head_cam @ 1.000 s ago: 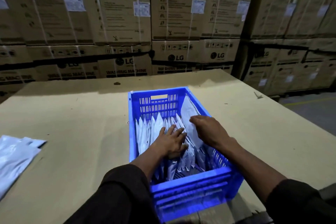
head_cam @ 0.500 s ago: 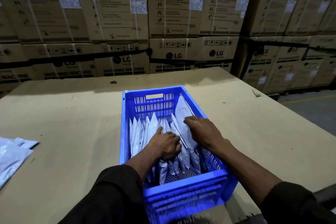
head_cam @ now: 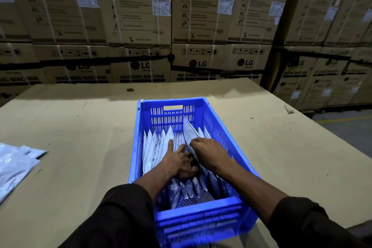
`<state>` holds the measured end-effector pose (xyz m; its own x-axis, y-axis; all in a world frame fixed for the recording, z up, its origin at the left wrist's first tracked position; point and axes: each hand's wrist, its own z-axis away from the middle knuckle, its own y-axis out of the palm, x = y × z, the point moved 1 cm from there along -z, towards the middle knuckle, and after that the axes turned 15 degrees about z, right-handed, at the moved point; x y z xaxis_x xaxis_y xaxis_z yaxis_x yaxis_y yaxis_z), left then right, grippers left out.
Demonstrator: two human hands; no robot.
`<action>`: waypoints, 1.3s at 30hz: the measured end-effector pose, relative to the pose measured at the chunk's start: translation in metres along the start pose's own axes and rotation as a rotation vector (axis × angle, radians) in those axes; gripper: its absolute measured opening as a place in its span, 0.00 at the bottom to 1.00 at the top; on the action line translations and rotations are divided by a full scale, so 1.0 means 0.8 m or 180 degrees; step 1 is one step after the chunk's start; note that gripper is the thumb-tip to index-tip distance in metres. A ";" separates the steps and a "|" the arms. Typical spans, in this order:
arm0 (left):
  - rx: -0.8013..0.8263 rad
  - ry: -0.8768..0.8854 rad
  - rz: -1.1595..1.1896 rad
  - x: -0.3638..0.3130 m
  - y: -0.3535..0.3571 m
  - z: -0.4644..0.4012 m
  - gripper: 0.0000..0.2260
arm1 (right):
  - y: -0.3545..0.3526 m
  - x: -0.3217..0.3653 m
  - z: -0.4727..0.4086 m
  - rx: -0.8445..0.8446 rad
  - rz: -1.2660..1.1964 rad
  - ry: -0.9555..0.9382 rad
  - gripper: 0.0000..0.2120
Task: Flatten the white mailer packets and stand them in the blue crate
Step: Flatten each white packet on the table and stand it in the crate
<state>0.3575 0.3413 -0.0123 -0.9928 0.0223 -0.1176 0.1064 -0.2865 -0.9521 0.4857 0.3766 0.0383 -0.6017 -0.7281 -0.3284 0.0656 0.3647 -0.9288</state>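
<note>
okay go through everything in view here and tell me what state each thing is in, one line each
Blue slatted plastic crate: upright, partly filled.
White mailer packets in the crate: standing on edge.
Taller white packet: sticking up, held.
Loose white packets on the table: lying flat.
Left hand: pressing packets.
Right hand: gripping taller packet.

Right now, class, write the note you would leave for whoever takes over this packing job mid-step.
Left hand: fingers spread, pressing the standing packets leftward in the blue crate.
Right hand: holds a taller packet it is slotting into the gap.
Done: a row of white packets stands on edge in the crate.
Left: seat this packet, then flatten and stand the loose packets lying on the table at far left.
</note>
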 end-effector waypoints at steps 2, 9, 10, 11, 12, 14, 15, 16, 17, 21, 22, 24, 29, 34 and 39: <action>-0.0021 -0.0037 -0.0027 -0.001 0.000 -0.003 0.27 | 0.000 0.001 -0.001 0.0011 -0.0036 0.0057 0.06; -0.0797 0.0213 0.0154 0.006 0.001 -0.006 0.22 | -0.002 -0.032 -0.006 -0.0293 -0.0379 0.0609 0.15; -0.1134 0.0276 0.0206 0.007 0.000 -0.010 0.25 | -0.005 -0.037 -0.006 -0.0337 -0.0332 0.0634 0.15; -0.1404 0.0349 0.0305 0.006 -0.001 -0.013 0.29 | -0.009 -0.040 -0.006 -0.0385 -0.0266 0.0644 0.14; -0.1526 0.0459 0.0400 0.004 -0.002 -0.019 0.33 | -0.013 -0.043 -0.006 -0.0417 -0.0194 0.0644 0.12; -0.1402 0.0680 0.0441 -0.006 -0.001 -0.026 0.36 | -0.021 -0.050 -0.005 -0.0411 0.0014 0.0616 0.08; -0.1272 0.0756 0.0435 -0.012 0.001 -0.030 0.35 | -0.026 -0.052 -0.003 -0.0377 0.0111 0.0601 0.07; -0.1157 0.0798 0.0466 -0.018 0.001 -0.032 0.35 | -0.029 -0.055 -0.001 -0.0331 0.0174 0.0582 0.07; -0.1077 0.0834 0.0511 -0.024 0.000 -0.035 0.36 | -0.032 -0.056 0.001 -0.0297 0.0233 0.0558 0.07; -0.0710 0.1056 0.0394 -0.042 -0.011 -0.041 0.34 | -0.032 -0.061 0.009 -0.0195 0.0351 0.0516 0.07; -0.0582 0.1068 0.0326 -0.046 -0.012 -0.044 0.31 | -0.028 -0.062 0.011 -0.0154 0.0352 0.0531 0.08; -0.0288 0.1025 0.0255 -0.050 -0.017 -0.046 0.25 | -0.019 -0.060 0.016 -0.0030 0.0358 0.0539 0.09; 0.0266 0.0753 -0.0118 -0.069 -0.034 -0.047 0.20 | -0.005 -0.057 0.019 0.0069 0.0433 0.0482 0.11; 0.0415 0.0557 -0.0604 -0.087 -0.048 -0.041 0.23 | 0.008 -0.047 0.010 0.0173 0.0618 0.0502 0.13; 0.0370 0.0340 -0.0602 -0.066 -0.029 -0.065 0.25 | 0.027 -0.040 0.002 0.0469 0.0587 0.0508 0.14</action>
<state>0.4099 0.3965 0.0015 -0.9823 0.1856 0.0246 -0.0941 -0.3759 -0.9219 0.5077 0.4072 0.0284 -0.6857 -0.5525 -0.4738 0.2937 0.3856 -0.8747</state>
